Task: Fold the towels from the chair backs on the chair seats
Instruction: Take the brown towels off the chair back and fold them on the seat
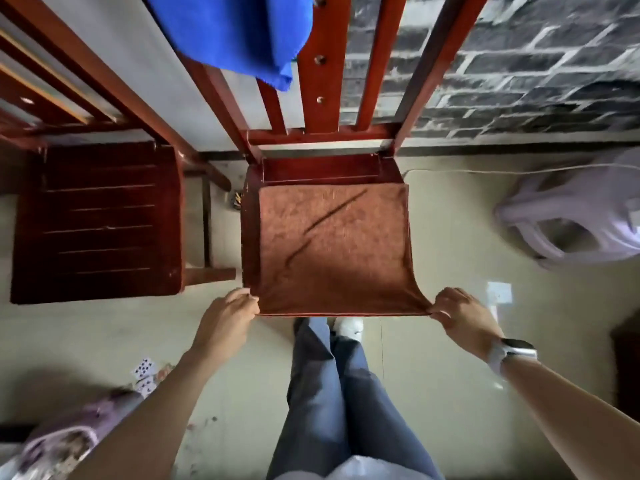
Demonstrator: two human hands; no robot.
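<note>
The blue towel [235, 32] runs off the top edge, so its upper part is unseen. The brown towel [332, 247] hides most of the chair seat [249, 220]. The purple stool [581, 216] is blurred and cut by the right edge.

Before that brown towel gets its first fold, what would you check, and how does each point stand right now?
1. Left hand pinches the near left corner of the brown towel: ok.
2. Right hand pinches the near right corner: ok.
3. Towel spread on the chair seat: ok.
4. Towel smooth: not ok, diagonal creases.
5. Far corners lying flat: ok.
6. Blue towel hangs on the chair back, not in the way: ok.
</note>
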